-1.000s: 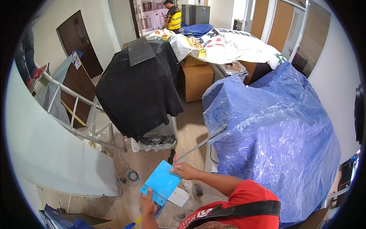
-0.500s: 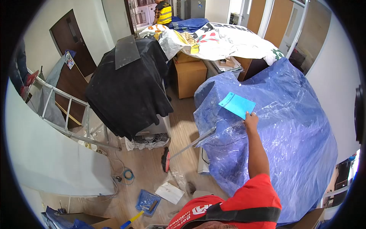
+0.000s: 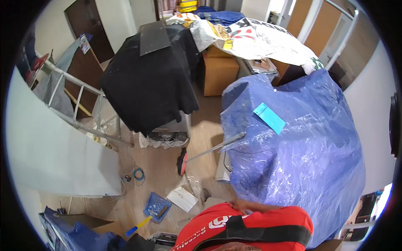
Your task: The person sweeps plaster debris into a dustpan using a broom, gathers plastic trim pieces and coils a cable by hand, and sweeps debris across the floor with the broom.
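A light-blue rectangular sheet (image 3: 270, 118) lies by itself on the blue plastic cover (image 3: 301, 154), with no hand touching it. My right hand (image 3: 240, 205) is low in the view, close against the front of the red shirt; its fingers are hidden, and whether it holds anything cannot be made out. My left hand is out of view. On the floor ahead are a blue tray (image 3: 157, 206), a yellow-and-blue handle (image 3: 138, 226) beside it, and a white sheet (image 3: 182, 198).
A black-draped object (image 3: 150, 79) stands ahead, left of centre. A long pole (image 3: 213, 148) with a red-and-black head (image 3: 182, 161) leans on the blue cover. At the left are a metal ladder (image 3: 77, 100) and a coiled cable (image 3: 138, 174). A person in a yellow vest (image 3: 188, 6) is far off.
The light-blue sheet was in both hands, then in my right hand over the cover; now it rests there, released. My right hand has pulled back to the body. My left hand left the view earlier.
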{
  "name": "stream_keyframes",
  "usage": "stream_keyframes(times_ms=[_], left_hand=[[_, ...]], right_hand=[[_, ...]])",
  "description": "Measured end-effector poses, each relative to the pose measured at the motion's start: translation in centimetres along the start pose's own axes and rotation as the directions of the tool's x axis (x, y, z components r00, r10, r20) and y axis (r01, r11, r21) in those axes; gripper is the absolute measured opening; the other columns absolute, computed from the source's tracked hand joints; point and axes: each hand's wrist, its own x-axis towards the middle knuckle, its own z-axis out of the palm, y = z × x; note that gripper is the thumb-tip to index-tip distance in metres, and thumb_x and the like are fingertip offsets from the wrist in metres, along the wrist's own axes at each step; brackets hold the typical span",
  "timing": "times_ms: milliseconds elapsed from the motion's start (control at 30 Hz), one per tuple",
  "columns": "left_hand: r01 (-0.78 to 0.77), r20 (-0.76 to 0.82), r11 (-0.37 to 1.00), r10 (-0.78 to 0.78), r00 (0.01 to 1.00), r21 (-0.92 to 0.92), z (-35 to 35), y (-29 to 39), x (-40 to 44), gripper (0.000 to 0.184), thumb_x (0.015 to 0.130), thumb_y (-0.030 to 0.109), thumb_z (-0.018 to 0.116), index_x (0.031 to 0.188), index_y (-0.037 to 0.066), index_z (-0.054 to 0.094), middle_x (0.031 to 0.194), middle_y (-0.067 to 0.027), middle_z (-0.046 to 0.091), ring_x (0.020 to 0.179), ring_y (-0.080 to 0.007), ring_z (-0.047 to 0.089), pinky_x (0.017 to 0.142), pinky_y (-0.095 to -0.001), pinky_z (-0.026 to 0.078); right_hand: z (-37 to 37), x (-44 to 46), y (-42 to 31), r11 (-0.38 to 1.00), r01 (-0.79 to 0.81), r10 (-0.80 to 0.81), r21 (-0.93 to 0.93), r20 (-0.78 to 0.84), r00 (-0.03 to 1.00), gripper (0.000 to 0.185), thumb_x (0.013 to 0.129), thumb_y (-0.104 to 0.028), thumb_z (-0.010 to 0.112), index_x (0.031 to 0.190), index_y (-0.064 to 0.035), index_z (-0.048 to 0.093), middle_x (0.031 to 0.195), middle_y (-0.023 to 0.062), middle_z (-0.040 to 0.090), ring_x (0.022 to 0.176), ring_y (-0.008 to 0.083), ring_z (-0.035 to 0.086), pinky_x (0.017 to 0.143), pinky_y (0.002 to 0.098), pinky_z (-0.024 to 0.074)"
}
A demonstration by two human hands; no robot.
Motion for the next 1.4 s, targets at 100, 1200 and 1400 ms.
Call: stream_keyframes(times_ms=[100, 1200, 1400], left_hand=[[0.011, 0.004, 1.000, -0.011, 1.000, 0.002, -0.4, -0.8, -0.4, 0.047, 0.091, 0.029, 0.054, 0.130, 0.007, 0.044, 0.098, -0.0134, 0.064, 0.073, -0.0230, 0.064, 0.062, -0.0316, 0.053], [-0.022, 0.079, 0.977, 0.006, 0.997, 0.212, -3.8, -3.7, 0.6, 0.042, 0.087, 0.032, 0.057, 0.122, 0.010, 0.053, 0.095, -0.0142, 0.066, 0.076, -0.0290, 0.064, 0.065, -0.0362, 0.052], [-0.070, 0.106, 0.961, 0.043, 0.993, 0.269, -4.6, -4.4, 0.2, 0.041, 0.086, 0.033, 0.057, 0.120, 0.010, 0.054, 0.094, -0.0144, 0.066, 0.076, -0.0301, 0.064, 0.066, -0.0371, 0.051]], right_hand=[[3.1, -1.5, 2.3, 0.995, 0.026, -0.028, 0.097, 0.014, 1.000, 0.037, 0.088, -0.029, 0.044, 0.105, -0.0030, 0.064, 0.108, 0.0218, 0.062, 0.099, 0.0383, 0.059, 0.086, 0.0432, 0.0476], [4.4, -2.6, 2.1, 0.916, 0.338, -0.401, 0.216, 0.462, 0.791, 0.030, 0.083, -0.027, 0.054, 0.093, -0.0016, 0.065, 0.086, 0.0210, 0.064, 0.077, 0.0334, 0.062, 0.067, 0.0436, 0.0454], [0.6, -7.7, -1.3, 0.951, 0.287, -0.309, 0.117, 0.398, 0.864, 0.026, 0.081, -0.025, 0.056, 0.086, -0.0017, 0.064, 0.078, 0.0203, 0.061, 0.073, 0.0345, 0.061, 0.063, 0.0433, 0.0454]])
